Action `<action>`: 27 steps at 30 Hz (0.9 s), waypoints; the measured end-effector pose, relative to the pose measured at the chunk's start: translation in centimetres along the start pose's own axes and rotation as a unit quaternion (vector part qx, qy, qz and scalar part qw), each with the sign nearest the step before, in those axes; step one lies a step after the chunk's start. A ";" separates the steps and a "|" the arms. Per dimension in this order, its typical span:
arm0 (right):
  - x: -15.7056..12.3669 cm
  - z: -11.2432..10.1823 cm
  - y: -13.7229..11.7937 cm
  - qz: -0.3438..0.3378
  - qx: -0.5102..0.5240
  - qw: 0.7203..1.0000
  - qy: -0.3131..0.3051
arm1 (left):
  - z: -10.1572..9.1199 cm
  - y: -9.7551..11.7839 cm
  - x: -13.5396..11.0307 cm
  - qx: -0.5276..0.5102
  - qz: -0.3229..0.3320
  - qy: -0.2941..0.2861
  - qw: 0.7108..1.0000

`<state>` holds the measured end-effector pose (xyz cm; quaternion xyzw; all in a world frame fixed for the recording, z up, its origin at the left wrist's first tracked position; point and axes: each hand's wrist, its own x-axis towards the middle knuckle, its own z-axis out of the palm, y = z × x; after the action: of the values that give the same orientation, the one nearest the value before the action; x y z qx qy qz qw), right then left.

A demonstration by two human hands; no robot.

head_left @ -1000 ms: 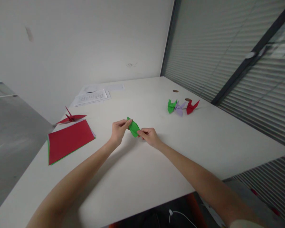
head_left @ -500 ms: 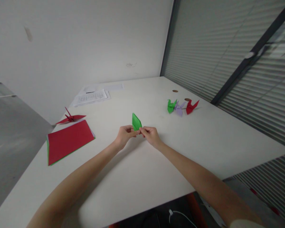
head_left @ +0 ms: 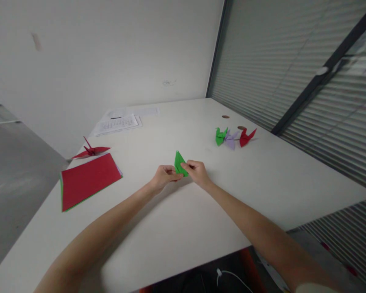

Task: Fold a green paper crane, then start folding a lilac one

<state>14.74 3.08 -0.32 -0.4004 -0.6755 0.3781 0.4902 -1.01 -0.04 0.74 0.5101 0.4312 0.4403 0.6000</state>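
Observation:
A small piece of folded green origami paper [head_left: 179, 163] is held between both hands above the white table [head_left: 158, 232], one pointed end up. My left hand [head_left: 165, 175] pinches its lower left edge, thumb in front and fingers partly hidden behind. On the other side my right hand [head_left: 197, 171] is closed on the paper's right edge, with the thumb and forefinger on its face.
A stack of coloured sheets, red on top [head_left: 90, 181], lies at left, a red paper crane [head_left: 91, 151] behind it. Printed papers [head_left: 118, 124] and a pen [head_left: 116, 118] lie farther back. Green [head_left: 221, 137], lilac [head_left: 231, 140] and red [head_left: 246, 137] cranes stand right, near blinds [head_left: 250, 73].
The green paper has shifted slightly right and down, turned, and shows a wider face. My right hand has moved a little up and right along its edge.

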 end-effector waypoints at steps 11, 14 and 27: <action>-0.5 0.7 0.0 -0.006 0.017 0.998 0.065 | 0.9 -0.2 -0.6 -0.059 -0.086 -0.040 0.994; -0.6 0.9 0.2 0.011 0.025 0.998 0.053 | 1.1 -0.8 -0.5 -0.021 -0.058 -0.023 0.998; -0.4 0.6 0.0 0.039 0.053 0.996 0.056 | 1.2 -1.1 -0.3 -0.014 -0.014 -0.045 0.999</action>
<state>14.27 2.61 -0.62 -0.4208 -0.6097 0.4091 0.5328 0.21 -0.72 -0.20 0.5150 0.4047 0.4146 0.6317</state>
